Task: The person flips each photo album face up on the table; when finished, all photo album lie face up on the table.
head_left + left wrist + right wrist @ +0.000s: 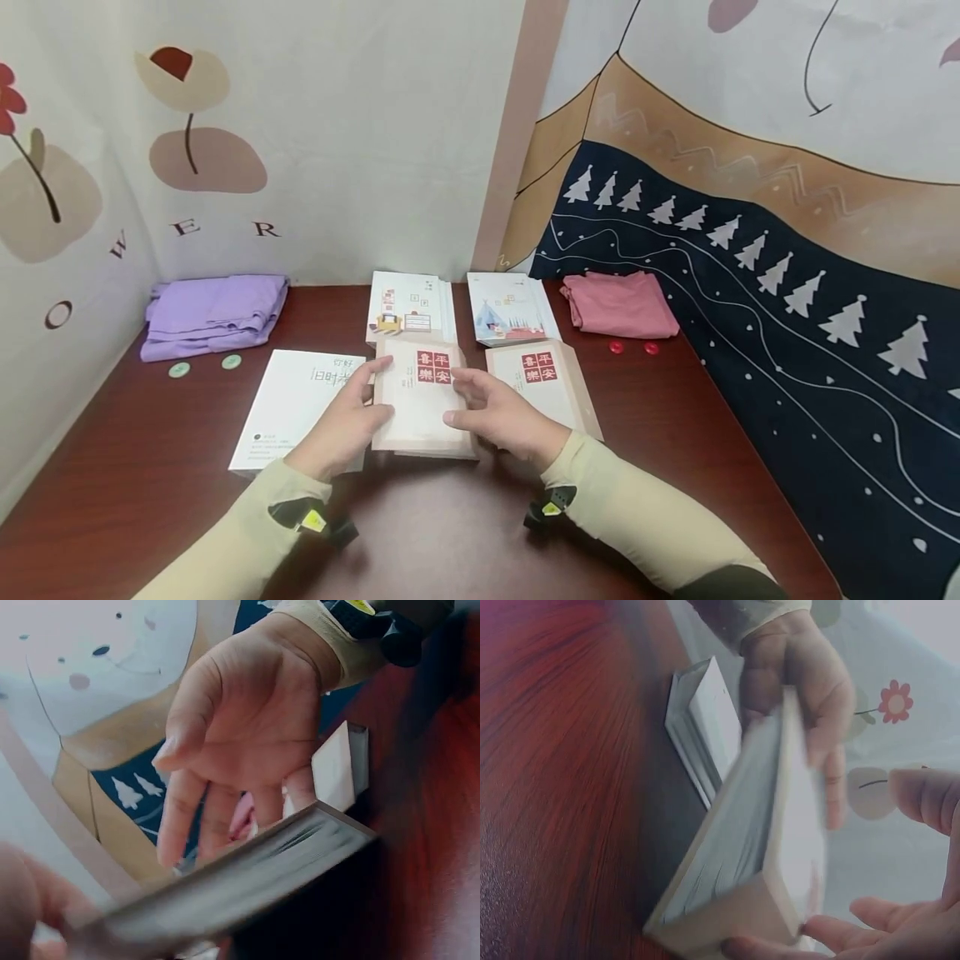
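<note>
A thick cream book [408, 408] with four red square characters on its cover is in front of me, tilted off the table in the wrist views. My left hand [341, 423] grips its left side. My right hand [508, 414] is at the book's right side, fingertips touching the edge and the thumb held apart, as the right wrist view shows. Beside the right hand lies a matching cream book [543, 396]. A white book [296, 417] lies under and left of my left forearm. The pages of the held book [731, 832] fan slightly at their edge.
Two illustrated white books, one left [408, 308] and one right [510, 307], lie behind. Folded purple cloth [213, 317] with green buttons [231, 361] is back left; folded pink cloth [621, 304] with red buttons [651, 348] is back right. Printed curtains [360, 142] border the table.
</note>
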`<state>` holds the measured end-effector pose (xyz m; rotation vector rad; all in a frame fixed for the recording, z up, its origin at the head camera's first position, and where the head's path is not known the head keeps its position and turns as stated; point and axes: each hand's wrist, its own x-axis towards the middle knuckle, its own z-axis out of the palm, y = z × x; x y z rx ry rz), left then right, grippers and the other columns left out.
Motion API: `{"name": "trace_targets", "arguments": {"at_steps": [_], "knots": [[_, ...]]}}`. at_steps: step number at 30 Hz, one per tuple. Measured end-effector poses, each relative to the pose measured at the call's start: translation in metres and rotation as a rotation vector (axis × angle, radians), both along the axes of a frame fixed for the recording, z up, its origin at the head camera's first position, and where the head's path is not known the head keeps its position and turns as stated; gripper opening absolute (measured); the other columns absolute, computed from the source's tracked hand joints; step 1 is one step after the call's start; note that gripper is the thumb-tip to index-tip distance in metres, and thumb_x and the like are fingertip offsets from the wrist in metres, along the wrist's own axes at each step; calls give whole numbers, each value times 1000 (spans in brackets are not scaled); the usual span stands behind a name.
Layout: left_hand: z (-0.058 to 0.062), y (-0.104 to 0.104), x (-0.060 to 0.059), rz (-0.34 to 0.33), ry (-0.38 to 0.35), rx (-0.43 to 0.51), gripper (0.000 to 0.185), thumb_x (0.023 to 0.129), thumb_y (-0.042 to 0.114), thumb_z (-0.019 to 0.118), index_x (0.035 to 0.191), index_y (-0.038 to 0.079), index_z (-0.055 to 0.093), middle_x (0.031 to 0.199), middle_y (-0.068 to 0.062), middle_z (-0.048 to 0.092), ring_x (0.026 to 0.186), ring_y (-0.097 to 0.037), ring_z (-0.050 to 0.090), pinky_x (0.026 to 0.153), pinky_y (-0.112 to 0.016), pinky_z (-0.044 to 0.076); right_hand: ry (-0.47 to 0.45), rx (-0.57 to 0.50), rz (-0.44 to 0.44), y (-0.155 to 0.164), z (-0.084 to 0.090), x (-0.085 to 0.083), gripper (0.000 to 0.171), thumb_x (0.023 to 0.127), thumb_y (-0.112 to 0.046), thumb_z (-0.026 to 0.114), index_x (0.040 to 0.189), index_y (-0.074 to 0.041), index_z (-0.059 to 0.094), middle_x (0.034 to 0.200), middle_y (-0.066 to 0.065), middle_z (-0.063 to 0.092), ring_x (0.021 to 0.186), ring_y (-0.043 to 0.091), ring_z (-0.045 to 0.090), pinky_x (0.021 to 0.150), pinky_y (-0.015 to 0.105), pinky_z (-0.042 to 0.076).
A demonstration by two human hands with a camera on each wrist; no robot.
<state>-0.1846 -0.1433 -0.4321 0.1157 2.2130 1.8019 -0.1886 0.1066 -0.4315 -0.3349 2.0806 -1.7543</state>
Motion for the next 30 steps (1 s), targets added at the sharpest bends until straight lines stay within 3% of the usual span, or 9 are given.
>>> {"name": "trace_targets", "arguments": {"at_steps": [3,8,13,17,21,24,27,30], "knots": [[9,1,3,-23,64,103,88,100,-1,52,171,19,4,150,-36,44,118,-31,64,87,-32,60,-3,-30,15,-1,1,0,77,97,-10,73,163,-3,34,168,23,35,157,36,32,127,52,28],[10,4,6,-168,161,258,82,108,8,47,171,24,-4,158,-35,39,131,-39,61,101,-35,56,-33,-111,12,-4,4,1,76,105,-13,62,169,-19,22,168,25,31,155,39,34,120,58,38],[0,11,5,-286,157,267,76,111,13,41,171,26,-3,166,-29,34,147,-51,42,116,-54,42,-78,-178,-11,-6,13,5,74,110,-27,54,170,-36,11,168,25,31,149,43,42,112,65,44],[-7,15,5,-321,113,234,75,111,15,41,171,23,-3,168,-26,33,154,-50,30,122,-66,28,-58,-204,-41,-7,15,7,94,102,-12,64,171,-33,3,169,25,28,143,43,50,105,57,53],[-12,14,5,-316,106,186,73,111,16,42,171,19,0,164,-25,40,152,-47,34,119,-54,38,9,-76,-102,-6,11,6,113,86,3,71,171,-25,3,168,23,31,132,37,57,101,44,57],[-16,12,3,-300,115,146,73,111,15,44,171,17,2,161,-27,45,148,-47,41,111,-42,46,37,59,-146,-4,6,4,116,80,6,73,171,-24,8,169,18,29,129,31,54,105,41,51],[-19,9,0,-263,131,86,76,110,12,48,171,13,2,161,-30,42,147,-50,42,114,-47,45,57,131,-189,-2,2,1,116,77,9,70,171,-24,11,173,13,24,134,32,46,112,45,42],[-21,7,-2,-187,135,-3,79,108,11,53,170,9,5,165,-34,32,152,-51,34,122,-58,33,60,152,-244,0,0,-1,114,78,9,69,171,-23,11,174,16,20,146,35,38,120,53,33]]}}
